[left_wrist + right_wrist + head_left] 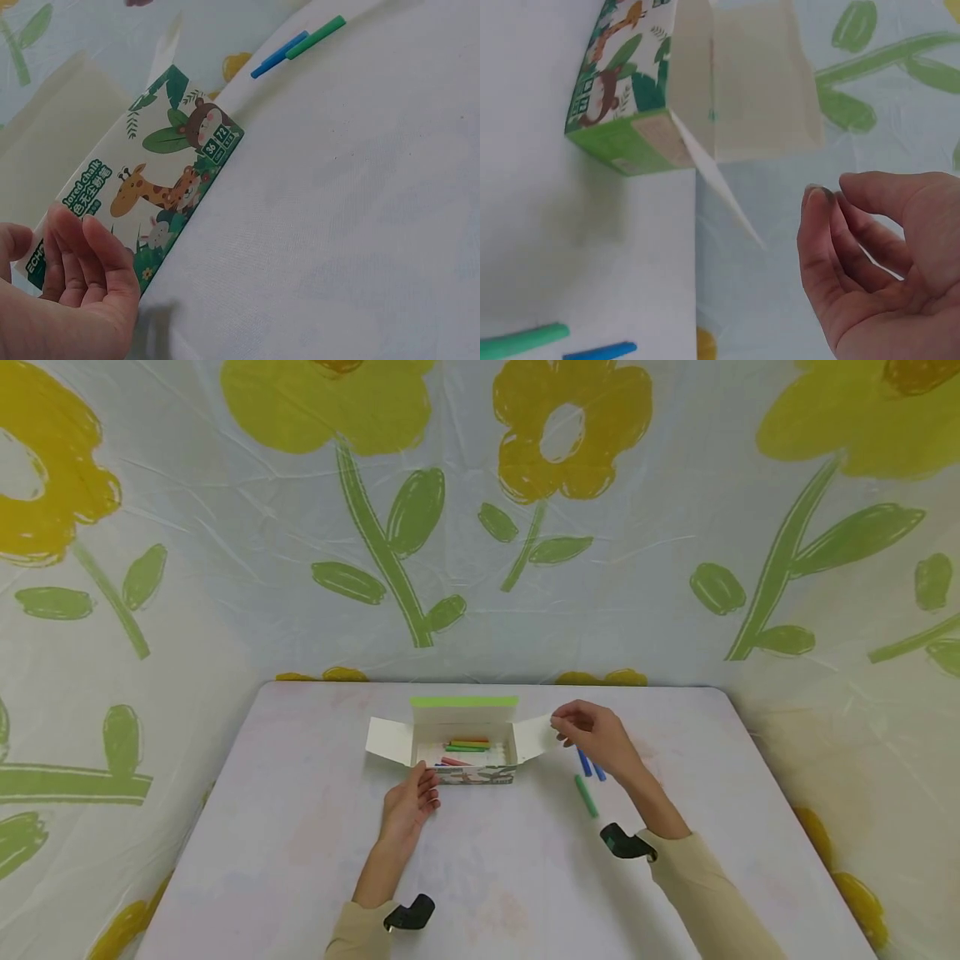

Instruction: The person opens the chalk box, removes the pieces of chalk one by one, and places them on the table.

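A printed chalk box [476, 775] stands with its lid and side flaps spread, several coloured chalk sticks [467, 748] inside. My left hand [407, 806] holds the box at its front left corner, fingers in front of the animal-print wall [161, 196] and thumb by the rim. My right hand [596, 737] is raised beside the right flap [531, 739], fingers loosely bent. In the right wrist view that flap [718, 180] stands apart from the fingertips, and no chalk shows between them.
Right of the box lie a green chalk stick [587, 797] and two blue chalk sticks [584, 762] on the pale table [300, 860]. A flower-print curtain [600, 585] hangs behind the table's far edge and along both sides.
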Tool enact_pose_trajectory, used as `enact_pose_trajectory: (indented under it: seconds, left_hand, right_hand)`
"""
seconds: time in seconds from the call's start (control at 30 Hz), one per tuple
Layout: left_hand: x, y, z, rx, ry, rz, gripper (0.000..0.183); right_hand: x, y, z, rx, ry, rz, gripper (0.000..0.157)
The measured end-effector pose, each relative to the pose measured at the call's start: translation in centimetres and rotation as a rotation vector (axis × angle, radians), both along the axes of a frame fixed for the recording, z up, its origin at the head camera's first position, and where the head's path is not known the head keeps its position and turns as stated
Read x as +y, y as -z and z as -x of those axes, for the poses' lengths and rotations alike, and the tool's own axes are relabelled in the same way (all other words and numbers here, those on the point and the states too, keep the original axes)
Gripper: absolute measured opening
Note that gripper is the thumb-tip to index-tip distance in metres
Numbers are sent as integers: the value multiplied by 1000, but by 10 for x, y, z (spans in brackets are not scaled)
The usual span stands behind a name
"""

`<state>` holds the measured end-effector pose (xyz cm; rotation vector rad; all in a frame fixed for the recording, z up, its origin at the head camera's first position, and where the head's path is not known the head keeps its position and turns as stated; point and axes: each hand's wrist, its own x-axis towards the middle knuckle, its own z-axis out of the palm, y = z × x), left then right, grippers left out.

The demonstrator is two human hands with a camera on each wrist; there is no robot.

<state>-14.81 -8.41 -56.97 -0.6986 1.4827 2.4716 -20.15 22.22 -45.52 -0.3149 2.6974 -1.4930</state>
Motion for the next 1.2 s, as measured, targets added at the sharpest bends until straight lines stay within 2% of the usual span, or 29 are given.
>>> enact_pose_trajectory:
  seconds: [0.1, 0.3, 0.43, 0.7, 0.9, 1.03, 1.2]
  left_hand:
    - [0, 0, 0, 3, -4, -1, 48]
    - [2, 1, 0, -1, -22, -8, 45]
    - [3, 2, 0, 5, -33, -19, 43]
    - [3, 4, 0, 21, -26, -22, 44]
    - [2, 3, -1, 25, -25, -22, 45]
    - [1, 1, -1, 25, -20, -26, 44]
    - [1, 0, -1, 31, -13, -24, 44]
  right_hand:
    - [-13, 0, 5, 18, -47, 15, 20]
    - [-40, 7, 11, 58, -159, -23, 18]
    - [-58, 17, 15, 84, -227, -42, 19]
    - [-88, 42, 23, 43, -323, -57, 19]
    - [-106, 59, 31, 59, -420, -101, 17]
    - [-116, 63, 35, 41, -449, -149, 15]
    - [-125, 66, 40, -21, -436, -240, 14]
